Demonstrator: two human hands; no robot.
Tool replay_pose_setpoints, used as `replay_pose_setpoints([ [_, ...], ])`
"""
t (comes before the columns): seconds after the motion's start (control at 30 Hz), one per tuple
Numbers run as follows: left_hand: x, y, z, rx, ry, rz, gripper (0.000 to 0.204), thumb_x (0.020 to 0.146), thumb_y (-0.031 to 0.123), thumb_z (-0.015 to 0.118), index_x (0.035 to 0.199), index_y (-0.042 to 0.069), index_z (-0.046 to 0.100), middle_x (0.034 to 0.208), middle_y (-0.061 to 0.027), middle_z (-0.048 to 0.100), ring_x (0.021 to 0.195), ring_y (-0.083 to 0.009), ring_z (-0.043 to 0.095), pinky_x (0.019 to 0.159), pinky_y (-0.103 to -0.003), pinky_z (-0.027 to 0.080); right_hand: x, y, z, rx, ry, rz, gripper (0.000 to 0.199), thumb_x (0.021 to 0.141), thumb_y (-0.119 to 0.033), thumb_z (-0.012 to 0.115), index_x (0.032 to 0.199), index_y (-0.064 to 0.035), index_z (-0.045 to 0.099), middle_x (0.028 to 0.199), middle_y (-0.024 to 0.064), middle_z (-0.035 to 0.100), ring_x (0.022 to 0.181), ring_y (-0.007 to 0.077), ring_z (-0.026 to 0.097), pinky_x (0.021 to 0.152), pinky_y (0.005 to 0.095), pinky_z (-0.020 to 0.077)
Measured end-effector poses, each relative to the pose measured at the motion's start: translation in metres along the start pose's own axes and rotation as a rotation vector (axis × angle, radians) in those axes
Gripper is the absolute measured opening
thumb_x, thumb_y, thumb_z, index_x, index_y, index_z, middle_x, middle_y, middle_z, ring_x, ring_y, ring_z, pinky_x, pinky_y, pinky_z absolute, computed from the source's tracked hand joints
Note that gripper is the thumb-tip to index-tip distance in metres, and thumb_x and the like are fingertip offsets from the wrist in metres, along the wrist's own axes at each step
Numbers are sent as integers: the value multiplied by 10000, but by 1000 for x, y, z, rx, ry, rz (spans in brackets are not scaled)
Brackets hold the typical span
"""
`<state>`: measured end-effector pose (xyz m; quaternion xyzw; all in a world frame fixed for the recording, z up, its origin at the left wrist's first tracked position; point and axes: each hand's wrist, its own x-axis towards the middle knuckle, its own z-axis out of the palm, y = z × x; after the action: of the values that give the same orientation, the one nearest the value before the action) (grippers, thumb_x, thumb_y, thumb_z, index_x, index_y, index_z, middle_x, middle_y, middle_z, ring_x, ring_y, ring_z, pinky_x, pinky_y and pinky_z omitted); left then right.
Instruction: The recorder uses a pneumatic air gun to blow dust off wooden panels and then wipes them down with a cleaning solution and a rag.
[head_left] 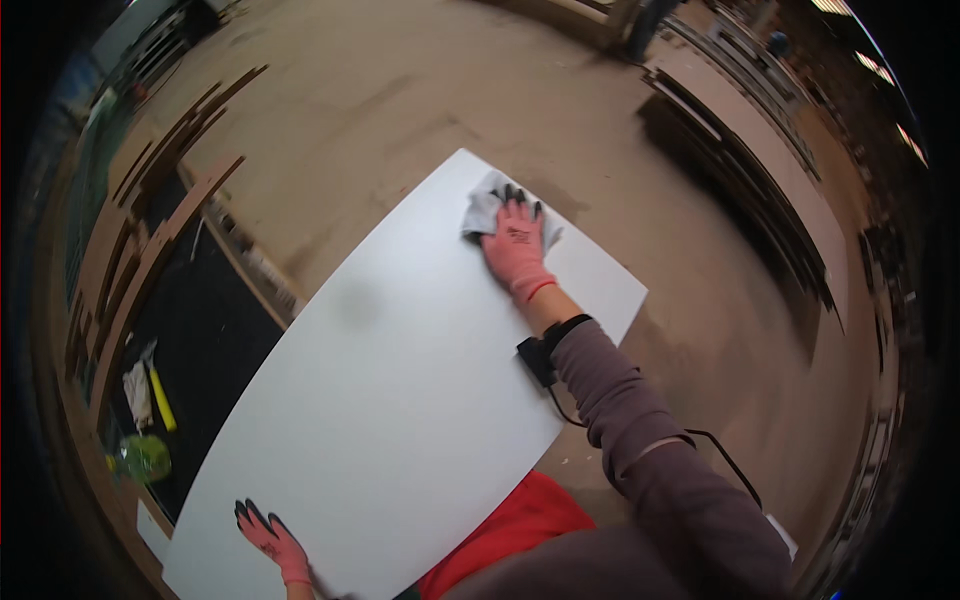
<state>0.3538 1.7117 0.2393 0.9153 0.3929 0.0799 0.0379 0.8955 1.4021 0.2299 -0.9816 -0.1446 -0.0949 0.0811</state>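
Note:
A large white panel (370, 400) lies in front of me, stretching from the lower left to the far middle. Near its far corner my right hand (518, 240), in a pink glove with black fingertips, presses a pale grey cloth (482, 212) flat on the surface. Its fingers are stretched out over the cloth. My left hand (272, 540), gloved the same way, rests on the panel near its lower left end, fingers extended and nothing in them. A black device (537, 360) with a cable is strapped at my right wrist.
Left of the panel is a black surface (205, 320) with a yellow-handled tool (161, 397), a crumpled pale glove or cloth (138, 395) and a greenish clear bottle (145, 458). Brown wooden strips (170, 225) lie beyond. A stack of boards (750, 170) stands at the right, and a person's leg (650, 28) shows far off.

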Motion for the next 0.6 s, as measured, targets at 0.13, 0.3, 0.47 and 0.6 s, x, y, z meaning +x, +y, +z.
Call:
replay_pose_setpoints([
  [0.13,4,-5,-3,-27,-27,-30,505,864,152,450,1336,-2,357,1407,-194,302,1303,-356,251,1096,-464,135,-101,-164,9,724,-55,-482,503,785,-247,567,1210,2,464,1272,141,479,1289,242,329,1121,415,96],
  [0.3,5,-6,-6,-30,-15,-36,483,870,128,430,1331,2,365,1409,-182,309,1302,-355,256,1096,-462,140,-215,-290,-27,714,-389,-1118,508,802,-298,588,1217,-21,490,1323,200,427,1292,263,340,1107,462,145],
  [0.47,2,-9,1,-81,9,-5,476,864,113,430,1325,8,376,1413,-172,308,1311,-351,240,1102,-458,133,-133,-292,26,1178,32,-649,223,645,-165,645,820,-49,569,879,114,559,916,279,526,985,416,329],
  [0.6,1,-7,-3,-58,-1,-33,478,858,102,436,1325,14,379,1413,-169,309,1311,-351,240,1103,-461,133,5,-169,42,648,115,-371,366,626,-278,722,851,-41,556,922,130,573,924,282,530,929,391,358],
])
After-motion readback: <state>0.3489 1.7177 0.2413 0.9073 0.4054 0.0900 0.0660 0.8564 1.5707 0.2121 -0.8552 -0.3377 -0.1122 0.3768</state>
